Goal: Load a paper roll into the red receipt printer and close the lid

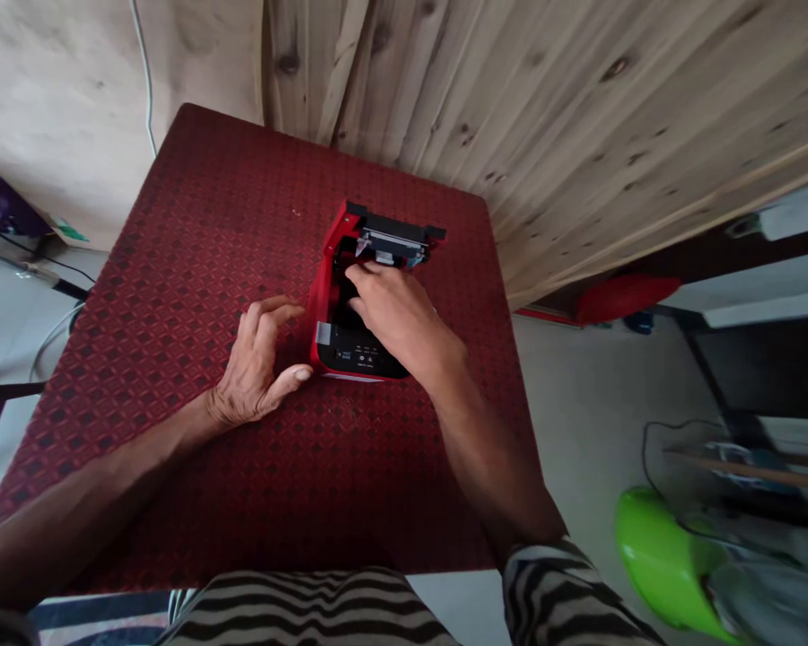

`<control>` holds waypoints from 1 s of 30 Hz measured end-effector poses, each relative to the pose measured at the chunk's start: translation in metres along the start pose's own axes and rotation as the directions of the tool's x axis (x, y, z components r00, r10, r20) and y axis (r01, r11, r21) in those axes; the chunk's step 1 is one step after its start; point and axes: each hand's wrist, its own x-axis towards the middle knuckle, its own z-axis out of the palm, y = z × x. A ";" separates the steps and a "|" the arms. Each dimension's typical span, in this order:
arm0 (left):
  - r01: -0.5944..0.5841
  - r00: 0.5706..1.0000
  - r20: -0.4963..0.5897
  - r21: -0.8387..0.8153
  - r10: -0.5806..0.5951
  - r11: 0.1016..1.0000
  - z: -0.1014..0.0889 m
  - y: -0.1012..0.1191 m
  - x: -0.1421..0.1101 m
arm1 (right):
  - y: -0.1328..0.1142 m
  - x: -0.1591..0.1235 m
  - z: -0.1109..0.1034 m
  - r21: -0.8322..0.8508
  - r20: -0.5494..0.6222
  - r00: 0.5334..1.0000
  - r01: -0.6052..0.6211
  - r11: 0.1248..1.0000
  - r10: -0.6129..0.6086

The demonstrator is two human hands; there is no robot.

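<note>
1. The red-and-black machine (343,343) sits on the table (195,224), its lid (394,231) raised at its far end.
2. The right hand (399,312) reaches over the machine's right side into its dark bay; whether the fingers grip anything there, I cannot tell.
3. The left hand (259,363) is just left of the machine's near corner, thumb and fingers apart, holding nothing.
4. Beyond the machine is a plank wall (545,117).

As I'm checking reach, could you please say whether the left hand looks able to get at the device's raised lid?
Probably yes: the empty left hand is beside the device, and nothing visible blocks its way to the raised lid.
</note>
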 end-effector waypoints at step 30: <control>-0.017 0.995 0.094 0.014 0.015 1.000 -0.002 -0.001 0.002 | 0.012 -0.003 -0.008 0.015 0.070 0.993 0.091 0.996 -0.092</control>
